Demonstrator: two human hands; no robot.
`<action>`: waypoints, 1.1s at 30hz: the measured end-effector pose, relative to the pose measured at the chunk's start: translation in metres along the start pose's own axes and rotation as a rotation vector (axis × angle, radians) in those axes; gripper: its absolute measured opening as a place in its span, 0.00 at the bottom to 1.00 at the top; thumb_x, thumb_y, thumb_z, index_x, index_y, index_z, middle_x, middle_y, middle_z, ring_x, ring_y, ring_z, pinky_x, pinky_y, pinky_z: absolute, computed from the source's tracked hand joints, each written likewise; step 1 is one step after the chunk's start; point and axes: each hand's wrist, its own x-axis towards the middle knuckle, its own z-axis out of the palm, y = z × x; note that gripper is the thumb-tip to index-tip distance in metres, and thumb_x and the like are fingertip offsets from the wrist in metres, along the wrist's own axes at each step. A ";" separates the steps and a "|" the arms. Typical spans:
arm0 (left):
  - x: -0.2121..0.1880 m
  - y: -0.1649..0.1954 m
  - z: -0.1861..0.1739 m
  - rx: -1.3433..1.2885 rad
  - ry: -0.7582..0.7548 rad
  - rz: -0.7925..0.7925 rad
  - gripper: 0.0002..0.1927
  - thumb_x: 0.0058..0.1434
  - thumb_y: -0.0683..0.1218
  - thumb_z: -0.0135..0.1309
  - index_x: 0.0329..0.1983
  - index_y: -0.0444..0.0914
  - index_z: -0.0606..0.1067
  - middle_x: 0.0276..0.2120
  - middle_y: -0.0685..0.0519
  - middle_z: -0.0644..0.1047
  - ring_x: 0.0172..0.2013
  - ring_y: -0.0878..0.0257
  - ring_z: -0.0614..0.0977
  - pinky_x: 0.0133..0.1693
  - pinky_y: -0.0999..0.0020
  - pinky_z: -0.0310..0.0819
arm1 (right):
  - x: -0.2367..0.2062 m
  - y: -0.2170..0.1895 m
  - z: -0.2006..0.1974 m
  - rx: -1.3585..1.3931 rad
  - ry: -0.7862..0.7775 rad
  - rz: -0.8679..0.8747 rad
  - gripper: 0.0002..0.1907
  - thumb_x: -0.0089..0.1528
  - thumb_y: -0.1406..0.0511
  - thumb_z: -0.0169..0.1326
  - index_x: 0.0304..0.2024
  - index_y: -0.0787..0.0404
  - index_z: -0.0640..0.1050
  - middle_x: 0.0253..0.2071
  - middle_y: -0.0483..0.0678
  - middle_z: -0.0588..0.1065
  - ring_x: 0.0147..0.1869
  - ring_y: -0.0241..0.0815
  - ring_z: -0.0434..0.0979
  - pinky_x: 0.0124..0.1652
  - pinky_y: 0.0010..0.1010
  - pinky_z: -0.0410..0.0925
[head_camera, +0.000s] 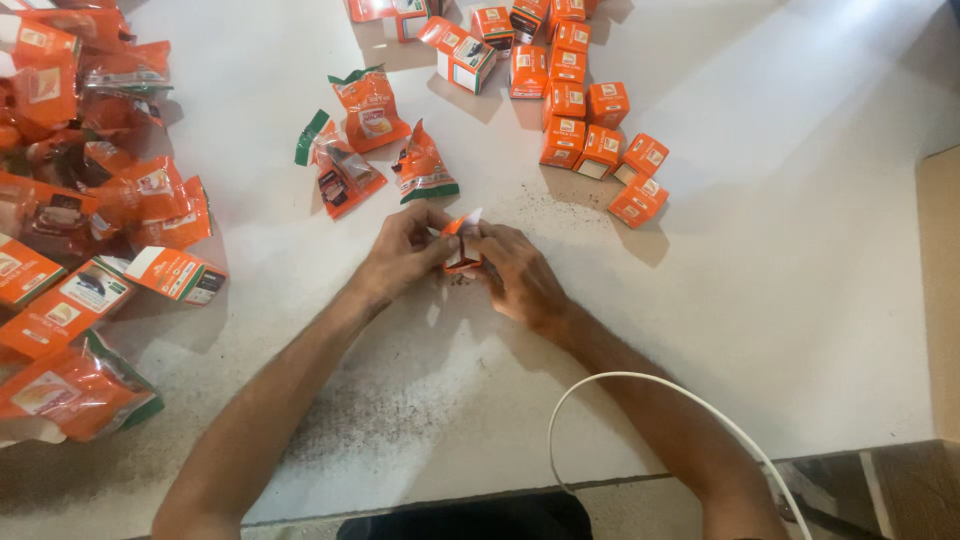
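Gripping a half-hidden small orange carton (462, 243), left hand (400, 255) and right hand (520, 272).

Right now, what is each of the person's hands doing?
Left hand: closed on the small orange carton.
Right hand: closed on the same carton's other side.

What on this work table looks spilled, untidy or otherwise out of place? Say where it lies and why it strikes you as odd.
Dark specks are scattered on the white table, beyond the small orange carton that the left hand and right hand grip, and more lie between the forearms. They look like spilled powder or crumbs. A white cable also loops over the table edge.
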 end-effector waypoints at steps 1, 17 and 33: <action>0.002 0.000 0.003 0.100 0.060 -0.036 0.12 0.62 0.44 0.60 0.42 0.31 0.75 0.28 0.50 0.79 0.24 0.66 0.79 0.24 0.70 0.74 | 0.000 0.000 0.000 -0.005 -0.014 0.002 0.21 0.58 0.72 0.63 0.52 0.62 0.73 0.54 0.58 0.76 0.62 0.62 0.75 0.60 0.49 0.68; 0.011 -0.023 0.014 0.122 0.179 0.168 0.05 0.65 0.38 0.58 0.39 0.29 0.76 0.34 0.48 0.78 0.34 0.65 0.77 0.36 0.66 0.72 | 0.000 0.000 -0.004 0.023 -0.033 0.003 0.22 0.59 0.70 0.64 0.54 0.60 0.72 0.57 0.59 0.74 0.61 0.63 0.75 0.59 0.48 0.69; -0.021 -0.001 0.013 0.609 0.104 0.792 0.16 0.54 0.36 0.65 0.45 0.36 0.75 0.58 0.44 0.78 0.61 0.47 0.79 0.59 0.55 0.78 | 0.002 -0.005 -0.012 0.279 -0.053 0.178 0.45 0.66 0.65 0.62 0.75 0.59 0.49 0.64 0.60 0.74 0.64 0.60 0.78 0.60 0.44 0.71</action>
